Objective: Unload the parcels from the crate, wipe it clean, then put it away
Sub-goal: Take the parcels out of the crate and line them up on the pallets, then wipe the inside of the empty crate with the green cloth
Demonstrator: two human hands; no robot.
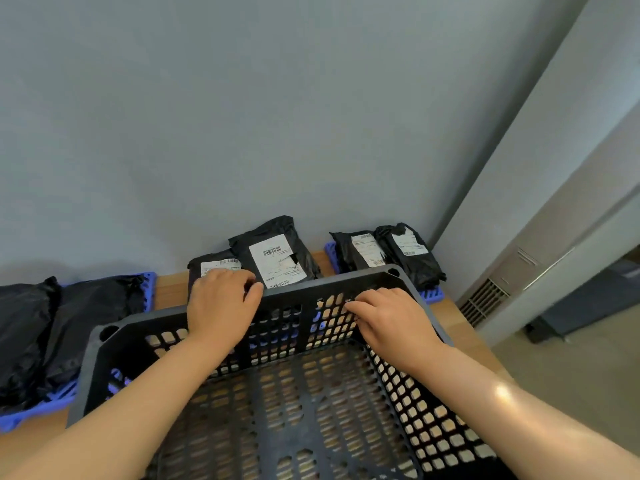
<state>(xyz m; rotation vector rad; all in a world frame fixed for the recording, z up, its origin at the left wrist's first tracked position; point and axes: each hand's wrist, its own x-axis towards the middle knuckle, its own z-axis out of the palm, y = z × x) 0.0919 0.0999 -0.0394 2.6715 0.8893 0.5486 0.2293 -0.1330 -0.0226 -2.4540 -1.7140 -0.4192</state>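
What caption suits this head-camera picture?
Left hand and right hand on the far wall of an empty crate; parcels lie beyond.
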